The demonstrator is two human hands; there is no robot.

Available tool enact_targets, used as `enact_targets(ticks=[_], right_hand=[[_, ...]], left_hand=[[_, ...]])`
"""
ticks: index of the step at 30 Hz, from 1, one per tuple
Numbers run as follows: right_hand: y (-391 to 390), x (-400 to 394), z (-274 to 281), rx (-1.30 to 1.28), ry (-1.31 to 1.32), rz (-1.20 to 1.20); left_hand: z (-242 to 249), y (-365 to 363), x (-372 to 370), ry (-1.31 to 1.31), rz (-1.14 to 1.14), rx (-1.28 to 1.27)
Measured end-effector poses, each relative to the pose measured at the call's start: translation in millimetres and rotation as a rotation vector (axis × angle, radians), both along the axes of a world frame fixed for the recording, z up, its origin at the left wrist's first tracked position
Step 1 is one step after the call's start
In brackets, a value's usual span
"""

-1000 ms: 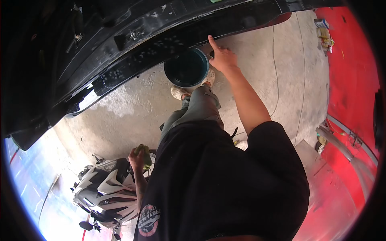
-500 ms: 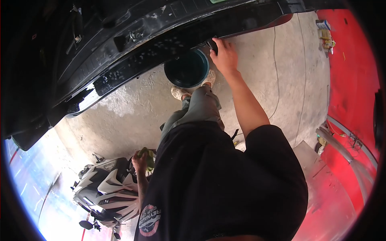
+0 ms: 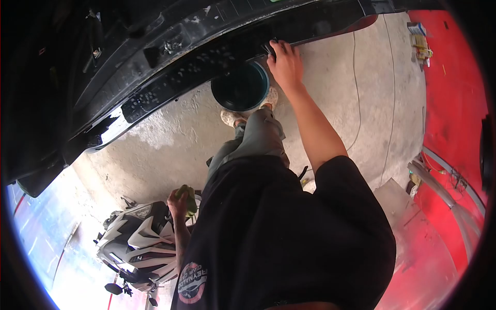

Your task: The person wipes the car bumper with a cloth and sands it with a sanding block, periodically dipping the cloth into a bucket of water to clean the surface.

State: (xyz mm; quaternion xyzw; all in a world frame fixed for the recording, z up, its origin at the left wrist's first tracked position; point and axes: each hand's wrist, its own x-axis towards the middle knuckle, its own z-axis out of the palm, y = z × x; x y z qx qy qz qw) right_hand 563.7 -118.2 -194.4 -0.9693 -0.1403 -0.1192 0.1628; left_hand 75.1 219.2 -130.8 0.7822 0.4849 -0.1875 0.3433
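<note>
My right hand is closed round a small black block, mostly hidden under the fingers. It holds the block against the lower edge of a glossy black car panel, which has wet-looking droplets or speckles along it. My left hand hangs beside my hip, fingers wrapped round a crumpled green cloth. Below the panel, between my feet, a dark teal bucket stands on the floor.
A grey and white motorcycle is parked close behind my left side. Thin cables run along the concrete floor to my right. Further right are a red wall, grey pipes and small packages.
My right hand has shifted slightly up and left along the panel edge, and the block has tilted out of sight under the fingers. The left hand keeps hold of the cloth.
</note>
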Motion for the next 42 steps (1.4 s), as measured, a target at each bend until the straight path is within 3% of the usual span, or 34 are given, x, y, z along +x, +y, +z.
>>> enact_targets(ticks=[26, 42], right_hand=[[13, -30, -12, 0.136, 0.112, -0.06], [23, -9, -10, 0.169, 0.077, -0.163]], left_hand=[[-8, 7, -9, -0.019, 0.028, -0.014], [-2, 7, -10, -0.017, 0.056, -0.017]])
